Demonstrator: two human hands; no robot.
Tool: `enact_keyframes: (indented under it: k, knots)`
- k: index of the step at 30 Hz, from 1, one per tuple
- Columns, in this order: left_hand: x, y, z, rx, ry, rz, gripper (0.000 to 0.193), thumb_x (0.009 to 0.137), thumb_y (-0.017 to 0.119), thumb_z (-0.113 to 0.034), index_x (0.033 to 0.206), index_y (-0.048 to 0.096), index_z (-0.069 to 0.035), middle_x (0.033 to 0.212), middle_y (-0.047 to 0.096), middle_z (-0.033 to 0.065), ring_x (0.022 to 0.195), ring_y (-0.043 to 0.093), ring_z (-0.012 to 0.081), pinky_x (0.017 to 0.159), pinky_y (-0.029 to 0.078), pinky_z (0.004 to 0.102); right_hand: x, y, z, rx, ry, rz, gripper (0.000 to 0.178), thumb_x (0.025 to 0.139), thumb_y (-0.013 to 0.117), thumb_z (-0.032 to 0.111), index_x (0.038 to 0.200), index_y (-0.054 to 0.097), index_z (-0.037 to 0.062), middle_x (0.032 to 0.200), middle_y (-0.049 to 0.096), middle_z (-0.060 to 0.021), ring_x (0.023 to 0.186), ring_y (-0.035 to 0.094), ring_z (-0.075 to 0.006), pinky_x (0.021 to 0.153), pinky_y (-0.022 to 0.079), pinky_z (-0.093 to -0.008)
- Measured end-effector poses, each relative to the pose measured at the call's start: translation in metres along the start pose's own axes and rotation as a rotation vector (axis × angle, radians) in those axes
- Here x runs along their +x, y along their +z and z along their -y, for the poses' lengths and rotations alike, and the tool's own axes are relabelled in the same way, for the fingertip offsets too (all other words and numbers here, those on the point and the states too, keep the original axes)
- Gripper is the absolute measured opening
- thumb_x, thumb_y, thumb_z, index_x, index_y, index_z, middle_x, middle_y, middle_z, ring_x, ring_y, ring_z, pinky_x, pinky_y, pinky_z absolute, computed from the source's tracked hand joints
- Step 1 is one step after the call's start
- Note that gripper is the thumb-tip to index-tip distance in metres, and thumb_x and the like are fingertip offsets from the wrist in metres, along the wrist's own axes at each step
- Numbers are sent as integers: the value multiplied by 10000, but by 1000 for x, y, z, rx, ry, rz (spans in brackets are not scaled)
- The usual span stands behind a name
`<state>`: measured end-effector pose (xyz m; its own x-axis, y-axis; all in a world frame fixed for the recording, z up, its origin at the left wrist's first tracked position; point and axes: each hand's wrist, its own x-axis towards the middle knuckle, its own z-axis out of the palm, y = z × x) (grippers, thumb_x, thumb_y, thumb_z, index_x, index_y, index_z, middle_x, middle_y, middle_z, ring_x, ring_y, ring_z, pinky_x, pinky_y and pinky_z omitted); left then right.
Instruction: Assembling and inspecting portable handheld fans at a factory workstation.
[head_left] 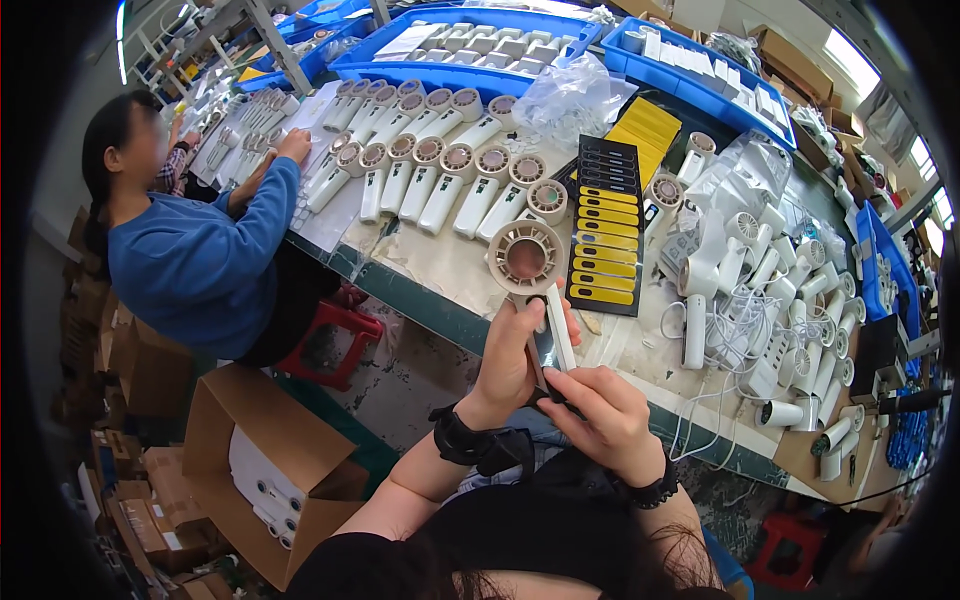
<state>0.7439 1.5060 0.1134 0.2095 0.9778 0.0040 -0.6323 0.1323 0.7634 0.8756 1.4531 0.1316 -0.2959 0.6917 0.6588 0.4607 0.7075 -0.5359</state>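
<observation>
In front of my body, just off the table's near edge, my left hand [511, 358] is wrapped round the handle of a cream handheld fan [526, 262]. Its round, slotted head points up and away from me. A dark glossy strip [545, 348] shows along the handle, between my fingers. My right hand [606, 415] is closed at the handle's lower end, thumb and fingertips pinching there; what lies under them is partly hidden. Beyond the fan is a black sheet [607, 225] bearing rows of yellow-backed oblong labels, several of its upper places all black.
Rows of white handheld fans [428, 190] lie to the left on the table [420, 280]. Fans, parts and white cables [740, 330] crowd the right. Blue bins [700, 75] line the back. A co-worker in blue [190, 260] sits left, near an open carton [215, 430].
</observation>
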Motion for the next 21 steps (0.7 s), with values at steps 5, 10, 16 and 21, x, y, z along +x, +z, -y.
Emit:
enact_keyframes:
  k: [5,10,16,21]
  knots:
    - [-1,-3,-2,-76,-5,55,517,931,388,-359,1272,383,29,970,531,96,849,551,194,767,464,345,1,0,5,-39,-14,-89,365,647,764,1,997,662,21,802,604,-76,621,584,-183,523,480,-275]
    - [-2,-4,0,-98,-14,46,550,933,363,-383,1296,360,30,1016,524,100,893,546,200,804,457,353,-1,-3,3,-83,-66,-120,338,658,753,-17,981,653,-11,816,587,-78,611,579,-185,518,488,-278]
    - [-4,2,0,-148,-26,64,583,935,322,-419,1307,348,29,1055,509,102,933,537,208,840,449,357,-7,-5,-1,-103,-96,-207,316,650,757,-28,952,666,-4,805,589,-69,604,580,-181,509,486,-271]
    - [-5,3,-2,-204,-18,92,602,931,308,-438,1312,343,26,1070,503,108,939,535,218,850,446,360,-10,-3,-6,-103,-94,-236,309,650,760,-30,944,671,2,814,592,-66,605,582,-184,511,488,-270]
